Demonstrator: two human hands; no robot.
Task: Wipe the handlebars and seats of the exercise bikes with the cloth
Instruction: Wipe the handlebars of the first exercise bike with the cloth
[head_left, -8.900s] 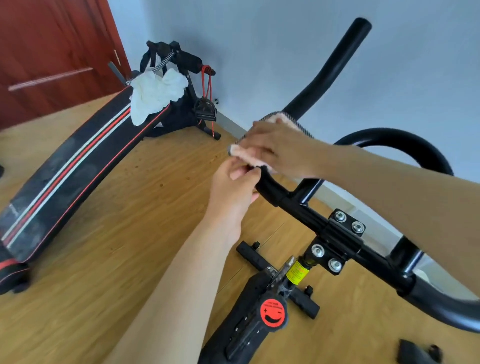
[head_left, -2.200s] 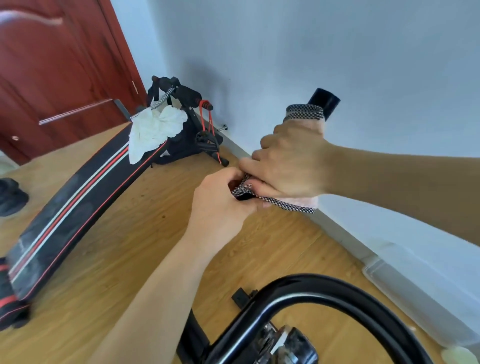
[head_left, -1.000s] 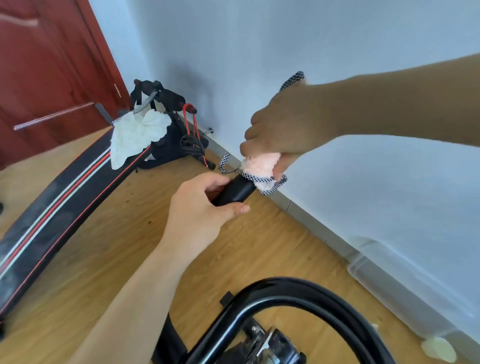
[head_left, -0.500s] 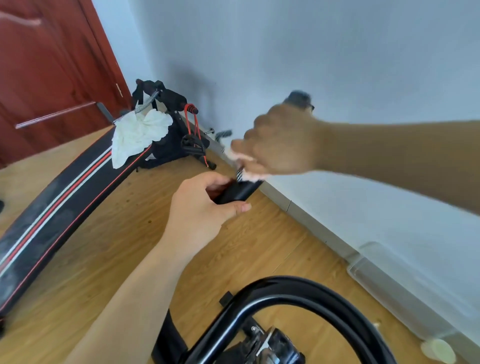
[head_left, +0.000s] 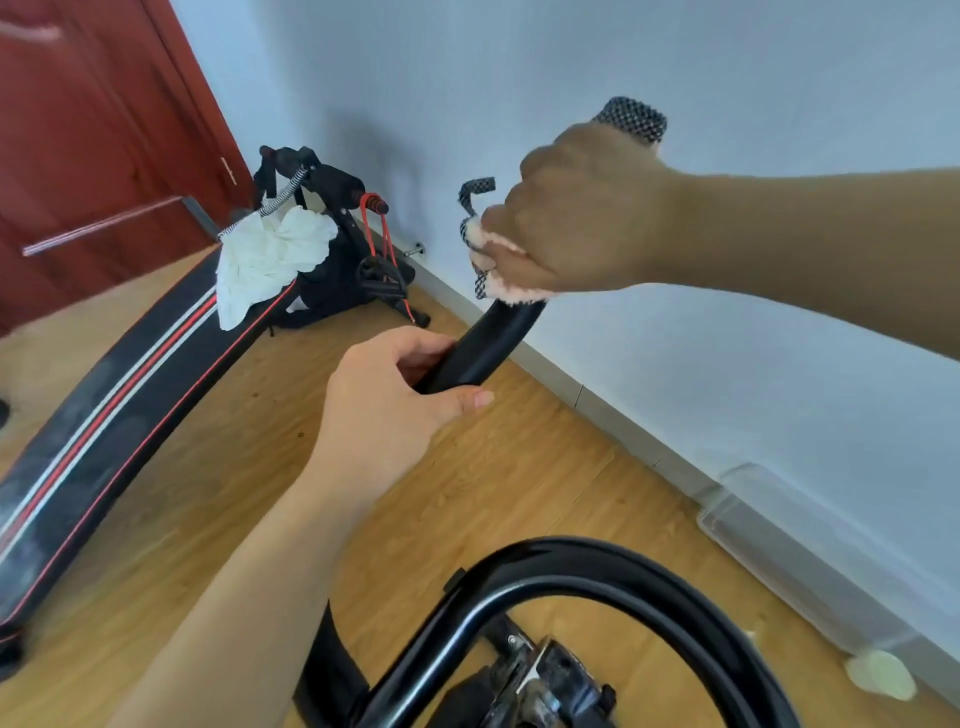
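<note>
- Right hand (head_left: 582, 213), at 1 o'clock in the view: fingers curled tight round the cloth (head_left: 475, 236), which is wrapped about the rising handlebar (head_left: 478, 348). Pink fleece shows under the fist. The checked edging shows on the fist's 9 o'clock side and again above the knuckles.
- Left hand (head_left: 395, 410), near centre: fingers and thumb wrapped round the bare black bar lower down, steadying it. No cloth under this hand.
- Change against half a second ago: the right hand sits higher on the bar. Then the bar's tip stood bare above the fist; now checked cloth covers it. The bare stretch between the two hands has lengthened. The left hand's grip has not shifted.
- Reading: an upstroke toward the tip, probably one of several passes along this horn. The upper part is likely wiped. The section under the left hand cannot be reached until that grip moves.
- Looped handlebar (head_left: 597, 558) at 6 o'clock: no cloth on it at present. The seat is not in view, so its state cannot be told.
- Surroundings: sit-up bench (head_left: 104, 415) at 9 o'clock with a white rag (head_left: 270, 260) draped on its upper end; red door (head_left: 93, 130) at 10 o'clock; wooden floor (head_left: 519, 467); clear box (head_left: 789, 561) by the wall at 4 o'clock.
</note>
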